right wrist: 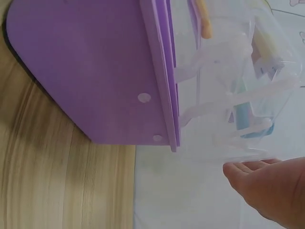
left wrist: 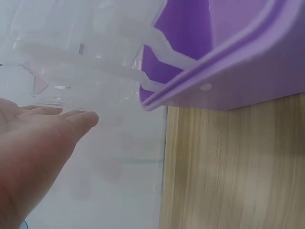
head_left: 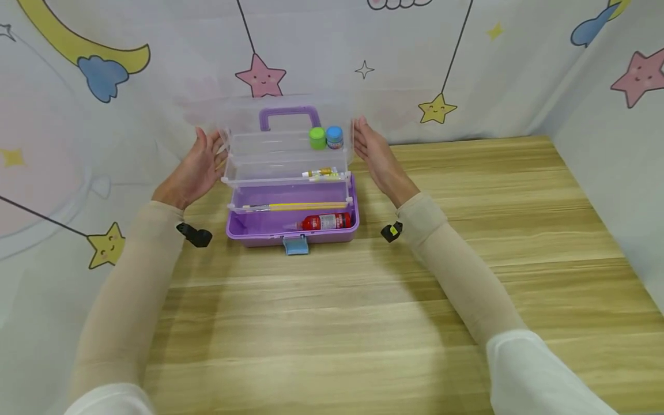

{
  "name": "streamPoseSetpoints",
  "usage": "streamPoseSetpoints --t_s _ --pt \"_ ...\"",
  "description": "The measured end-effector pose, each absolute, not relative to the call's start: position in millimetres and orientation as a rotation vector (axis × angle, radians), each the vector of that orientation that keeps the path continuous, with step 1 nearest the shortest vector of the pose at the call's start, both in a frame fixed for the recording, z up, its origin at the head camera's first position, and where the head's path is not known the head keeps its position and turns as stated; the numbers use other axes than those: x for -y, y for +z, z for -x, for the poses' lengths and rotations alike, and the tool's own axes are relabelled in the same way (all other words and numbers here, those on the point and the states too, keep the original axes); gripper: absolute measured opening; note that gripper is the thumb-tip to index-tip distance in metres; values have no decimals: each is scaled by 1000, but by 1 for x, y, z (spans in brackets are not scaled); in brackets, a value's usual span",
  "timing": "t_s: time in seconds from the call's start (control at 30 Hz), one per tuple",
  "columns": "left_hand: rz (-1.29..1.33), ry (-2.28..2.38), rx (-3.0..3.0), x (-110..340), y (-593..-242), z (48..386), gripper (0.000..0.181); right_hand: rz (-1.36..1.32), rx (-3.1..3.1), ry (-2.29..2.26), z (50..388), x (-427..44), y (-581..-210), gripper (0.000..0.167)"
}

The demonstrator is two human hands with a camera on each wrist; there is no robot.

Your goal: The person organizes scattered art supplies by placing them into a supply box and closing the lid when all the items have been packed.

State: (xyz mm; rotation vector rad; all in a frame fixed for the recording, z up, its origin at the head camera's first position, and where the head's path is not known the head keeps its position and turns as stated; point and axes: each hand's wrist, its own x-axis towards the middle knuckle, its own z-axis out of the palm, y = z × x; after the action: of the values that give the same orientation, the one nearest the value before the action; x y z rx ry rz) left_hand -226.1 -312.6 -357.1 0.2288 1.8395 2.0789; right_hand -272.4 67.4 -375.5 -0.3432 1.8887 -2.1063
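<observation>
A purple toolbox point(head_left: 259, 240) stands with its clear lid point(head_left: 244, 109) raised and its clear trays point(head_left: 259, 170) fanned out above the base. My left hand point(head_left: 198, 168), fingers fairly straight, is at the left side of the lid and trays. On the opposite side my right hand point(head_left: 377, 157) has its fingers extended along the clear plastic. Contact is hard to tell. A green jar point(head_left: 317, 139) and a blue jar point(head_left: 334, 138) occupy the upper tray. Below them lie small tubes point(head_left: 320, 172), then paintbrushes point(head_left: 301, 206). A red bottle point(head_left: 327, 222) lies in the base.
The toolbox rests on a wood-grain table point(head_left: 321, 323) near the back edge. A printed curtain point(head_left: 404, 75) hangs close behind it. A purple handle point(head_left: 290, 109) shows through the lid, and a blue latch point(head_left: 296, 245) hangs at the front.
</observation>
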Motion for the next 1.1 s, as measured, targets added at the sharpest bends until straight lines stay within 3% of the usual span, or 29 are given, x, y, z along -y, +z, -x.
streamPoseSetpoints --t_s 0.4,0.6,1.1 --pt "-269 2025 -1962 306 -347 198 82 299 -2175 -1968 240 -69 -366 75" --pt "-293 2033 -1972 305 -352 179 82 345 -2416 -1754 225 -69 -365 74" --pt "-417 1979 -2107 302 -369 142 66 435 -2467 -1734 187 -72 -379 82"
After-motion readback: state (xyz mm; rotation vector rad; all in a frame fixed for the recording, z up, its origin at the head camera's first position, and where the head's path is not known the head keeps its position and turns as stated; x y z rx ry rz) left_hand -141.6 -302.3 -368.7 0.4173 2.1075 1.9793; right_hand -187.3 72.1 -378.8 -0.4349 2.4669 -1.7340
